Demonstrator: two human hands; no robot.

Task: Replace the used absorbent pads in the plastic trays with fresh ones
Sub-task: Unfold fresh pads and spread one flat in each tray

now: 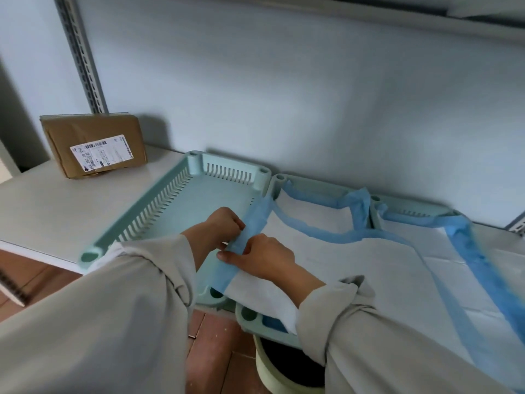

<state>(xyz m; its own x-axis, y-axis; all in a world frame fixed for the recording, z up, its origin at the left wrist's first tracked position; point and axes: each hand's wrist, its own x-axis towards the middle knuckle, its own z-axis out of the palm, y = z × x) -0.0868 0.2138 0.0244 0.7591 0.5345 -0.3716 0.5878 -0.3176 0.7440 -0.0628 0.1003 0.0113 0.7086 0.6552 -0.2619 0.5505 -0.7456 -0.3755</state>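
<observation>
While gripped, pad edge (pixel 250 226) over tray (pixel 159 211)

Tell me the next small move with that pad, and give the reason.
Probably draw the pad leftward over the empty tray and lay it down. Both the left hand and right hand already pinch its blue edge at that tray's rim, and its floor is bare.

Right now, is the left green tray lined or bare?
Bare. The left tray shows its plain green floor, while both hands hold the blue edge of a pad lying over the next tray.
</observation>
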